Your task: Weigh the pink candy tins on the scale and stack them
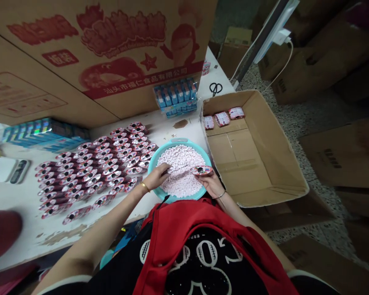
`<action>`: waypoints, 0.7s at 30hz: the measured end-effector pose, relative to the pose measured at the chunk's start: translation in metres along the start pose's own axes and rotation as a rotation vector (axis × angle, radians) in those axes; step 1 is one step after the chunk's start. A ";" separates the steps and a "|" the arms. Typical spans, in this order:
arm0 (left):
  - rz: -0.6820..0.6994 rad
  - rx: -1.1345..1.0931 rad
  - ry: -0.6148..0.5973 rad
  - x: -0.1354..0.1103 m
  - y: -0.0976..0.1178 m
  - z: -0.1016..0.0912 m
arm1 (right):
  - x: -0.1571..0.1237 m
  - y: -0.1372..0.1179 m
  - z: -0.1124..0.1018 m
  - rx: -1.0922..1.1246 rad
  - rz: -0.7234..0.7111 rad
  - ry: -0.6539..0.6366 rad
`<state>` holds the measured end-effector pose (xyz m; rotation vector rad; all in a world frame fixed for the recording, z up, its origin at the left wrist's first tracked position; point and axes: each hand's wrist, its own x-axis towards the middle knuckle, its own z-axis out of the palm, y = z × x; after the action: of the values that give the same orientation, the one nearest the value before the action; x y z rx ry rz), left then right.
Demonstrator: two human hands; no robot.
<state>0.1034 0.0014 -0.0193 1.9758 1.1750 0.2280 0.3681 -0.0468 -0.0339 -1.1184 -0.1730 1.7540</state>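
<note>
My right hand [214, 184] holds a small red printed candy box [201, 170] over the right side of a turquoise basin [152, 157]. The box's oval end with a round opening faces up. Small white and pale pink candies [181, 156] fill much of the basin. At its left side, my left hand [157, 176] is over the candies with its fingers curled together; what they hold, if anything, is hidden. Left of the basin, many similar boxes [92, 179] stand in rows on the white table [117, 213], their oval ends up.
A large open carton [283, 151] at the right contains three wrapped packs [222, 119]. Black scissors [215, 88] lie behind it. Blue boxed packs [176, 96] stand against tall cardboard cartons [119, 49]. A scale [9, 170] and a red bucket [9, 233] are at the left.
</note>
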 end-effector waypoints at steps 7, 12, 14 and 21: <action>0.055 0.158 -0.098 -0.007 0.048 -0.049 | 0.018 0.012 0.014 0.007 0.005 -0.031; -0.039 0.411 -0.200 0.002 0.088 -0.053 | 0.024 0.018 0.020 0.006 0.034 -0.059; -0.089 0.535 -0.236 0.006 0.106 -0.053 | 0.025 0.022 0.020 0.013 0.041 -0.064; -0.135 0.693 -0.205 0.003 0.145 -0.064 | 0.025 0.026 0.017 0.065 0.089 -0.113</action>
<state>0.1667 0.0035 0.1258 2.4093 1.3562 -0.5086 0.3368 -0.0332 -0.0547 -0.9943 -0.1360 1.8906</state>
